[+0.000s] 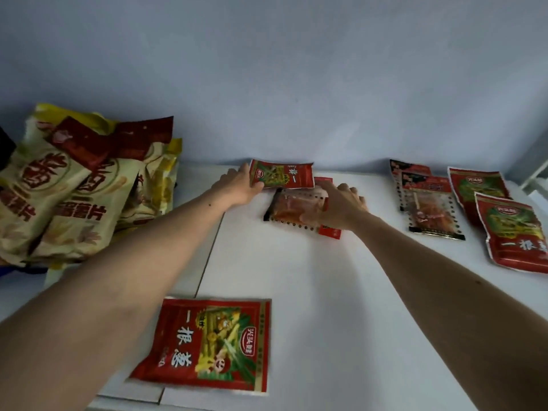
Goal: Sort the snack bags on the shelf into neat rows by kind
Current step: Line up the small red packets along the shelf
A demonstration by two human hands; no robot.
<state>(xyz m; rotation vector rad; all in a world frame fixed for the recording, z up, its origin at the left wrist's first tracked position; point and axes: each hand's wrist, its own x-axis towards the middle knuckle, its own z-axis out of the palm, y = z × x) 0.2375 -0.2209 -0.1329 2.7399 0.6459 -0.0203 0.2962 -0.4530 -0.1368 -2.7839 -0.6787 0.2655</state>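
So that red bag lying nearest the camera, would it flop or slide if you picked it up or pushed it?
The red bag lies flat and thin, so it probably bends when lifted by one edge. Its glossy film on the smooth white shelf suggests it would slide easily if pushed. Being flat, it should not roll or tip, and it looks light for its size.

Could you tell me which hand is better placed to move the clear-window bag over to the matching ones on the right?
Right. The right hand already rests on the clear-window bag and is nearer the matching bags; the left hand holds a red bag.
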